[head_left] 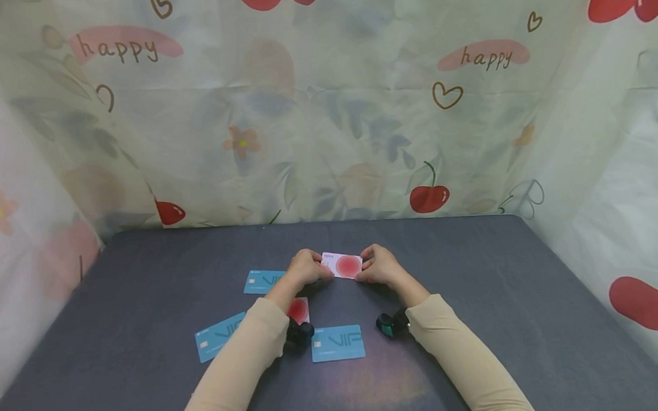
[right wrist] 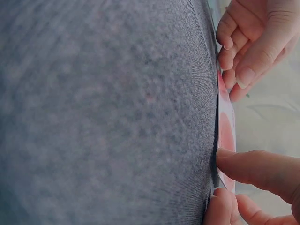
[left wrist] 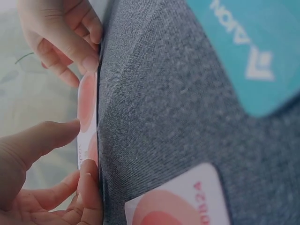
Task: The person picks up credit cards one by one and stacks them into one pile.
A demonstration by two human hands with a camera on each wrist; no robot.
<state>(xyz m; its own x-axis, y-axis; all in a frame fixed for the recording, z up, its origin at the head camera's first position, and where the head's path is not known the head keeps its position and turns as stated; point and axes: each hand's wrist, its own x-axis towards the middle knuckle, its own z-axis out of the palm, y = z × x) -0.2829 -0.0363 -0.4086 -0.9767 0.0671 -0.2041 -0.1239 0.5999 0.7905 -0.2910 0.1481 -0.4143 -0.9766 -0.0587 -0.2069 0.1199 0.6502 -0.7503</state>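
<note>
A white card with pink-red circles (head_left: 341, 266) lies low over the far part of the table, between both hands. My left hand (head_left: 307, 268) pinches its left end, and my right hand (head_left: 382, 267) grips the right end with thumb and fingertips. Seen edge-on in the left wrist view, the card (left wrist: 86, 101) runs between the two hands. Partly behind the left wrist is a second pink-circled card (head_left: 299, 310). A blue VIP card (head_left: 338, 351) lies between the forearms.
Two more blue VIP cards lie to the left: one farther back (head_left: 260, 281), partly covered by the left hand, and one nearer (head_left: 215, 338), its corner under the left sleeve. The dark grey table (head_left: 471, 265) ends at a printed curtain (head_left: 324, 136) behind and at the sides.
</note>
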